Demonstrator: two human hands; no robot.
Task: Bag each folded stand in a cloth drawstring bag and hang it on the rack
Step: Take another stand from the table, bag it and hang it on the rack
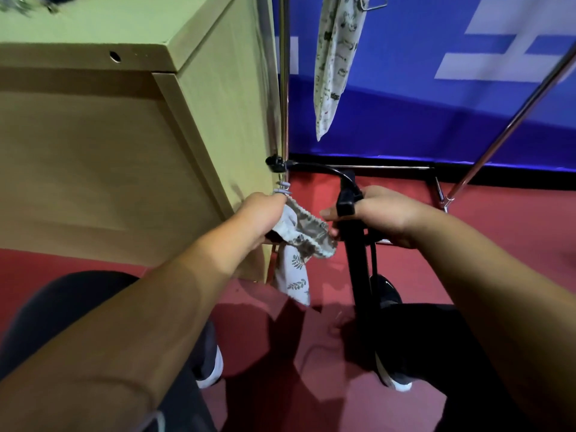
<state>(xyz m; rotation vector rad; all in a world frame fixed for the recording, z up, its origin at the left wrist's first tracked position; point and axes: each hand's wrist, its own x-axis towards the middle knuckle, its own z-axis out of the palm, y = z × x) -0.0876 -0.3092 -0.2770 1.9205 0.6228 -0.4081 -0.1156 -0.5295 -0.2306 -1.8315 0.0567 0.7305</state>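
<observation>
The right hand (pixel 383 216) has its grip clamped round the black folded stand (pixel 355 254). The fingers wrap the upper part of the shaft and the thumb lies across the front, pointing left. The stand is upright, with its foot down near a dark shoe (pixel 386 291) on the red floor (pixel 311 353).

Just left of the stand, the left hand (pixel 265 218) has its grip closed on the gathered mouth of the leaf-print drawstring bag (pixel 299 241). The mouth is bunched open toward the stand and nearly touches the right thumb, while the rest of the bag hangs limp below. A grey cord (pixel 282 188) loops out above the left knuckles. Both forearms reach forward, wrists level.

Beyond the stand runs the chrome rack (pixel 283 88), where a second printed bag (pixel 335 57) hangs above and slightly left of the stand. Farther left of the stand is the pale wooden bench (pixel 93 135). Behind the stand hangs a blue banner (pixel 436 104) with large white strokes, cut off by the frame and unreadable.
</observation>
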